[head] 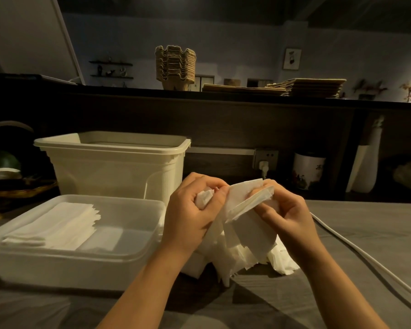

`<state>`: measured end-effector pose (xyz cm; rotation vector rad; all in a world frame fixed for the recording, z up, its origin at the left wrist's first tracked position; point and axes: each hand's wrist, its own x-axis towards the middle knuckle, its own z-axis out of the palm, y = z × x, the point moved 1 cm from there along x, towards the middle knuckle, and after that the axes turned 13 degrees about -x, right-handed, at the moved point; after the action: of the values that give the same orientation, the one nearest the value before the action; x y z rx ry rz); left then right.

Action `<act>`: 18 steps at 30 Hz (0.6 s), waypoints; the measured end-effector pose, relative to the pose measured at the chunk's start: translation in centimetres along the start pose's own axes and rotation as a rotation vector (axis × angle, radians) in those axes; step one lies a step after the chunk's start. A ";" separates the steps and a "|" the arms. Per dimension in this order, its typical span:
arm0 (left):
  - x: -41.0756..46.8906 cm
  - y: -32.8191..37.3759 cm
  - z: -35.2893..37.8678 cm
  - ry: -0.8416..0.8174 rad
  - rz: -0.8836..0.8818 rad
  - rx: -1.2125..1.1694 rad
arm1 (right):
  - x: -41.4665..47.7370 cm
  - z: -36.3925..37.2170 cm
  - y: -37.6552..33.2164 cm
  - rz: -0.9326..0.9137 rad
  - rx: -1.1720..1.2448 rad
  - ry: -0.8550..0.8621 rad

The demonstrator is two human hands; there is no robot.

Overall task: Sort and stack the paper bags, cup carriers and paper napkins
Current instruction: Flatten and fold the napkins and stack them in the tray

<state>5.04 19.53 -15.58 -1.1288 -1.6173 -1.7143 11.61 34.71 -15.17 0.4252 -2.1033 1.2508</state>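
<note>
- Napkins point(244, 256) lie in a loose, crumpled heap on the bench point(342, 224), right beneath both hands.
- Left hand point(191, 211) and right hand point(288, 211) both pinch a folded napkin point(243, 198) above the heap, its long edge running left to right and rising rightward.
- Stacked napkins point(57, 225) fill the left part of the shallow tray point(138, 254), just beside the left hand, which is nearer; the tray's right half looks free.
- White cable point(365, 257) crosses the bench on the right.
- Tall tub point(114, 167) stands behind the tray.
- Cup carriers point(176, 65) and paper bags point(306, 87) sit stacked on the far ledge.

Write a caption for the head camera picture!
The left hand and right hand hold a paper napkin over a loose pile, beside a container of stacked napkins.
</note>
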 end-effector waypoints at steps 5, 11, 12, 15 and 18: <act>0.1 -0.2 -0.5 0.179 -0.002 0.053 | 0.5 0.3 0.3 0.084 0.057 0.034; -0.2 0.1 0.0 0.036 -0.034 -0.023 | 0.2 1.0 0.5 0.218 0.217 -0.057; -0.3 0.2 0.1 0.011 -0.012 -0.005 | 0.2 0.9 0.5 0.228 0.210 -0.038; -0.3 0.3 0.1 0.009 0.022 0.062 | 0.3 0.4 0.4 0.261 0.195 0.043; -0.2 0.2 -0.1 0.046 0.033 0.106 | 0.3 0.3 0.2 0.261 0.179 0.048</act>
<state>5.31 19.41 -15.66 -1.0525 -1.6320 -1.6028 11.21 34.60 -15.24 0.1983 -2.0624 1.5915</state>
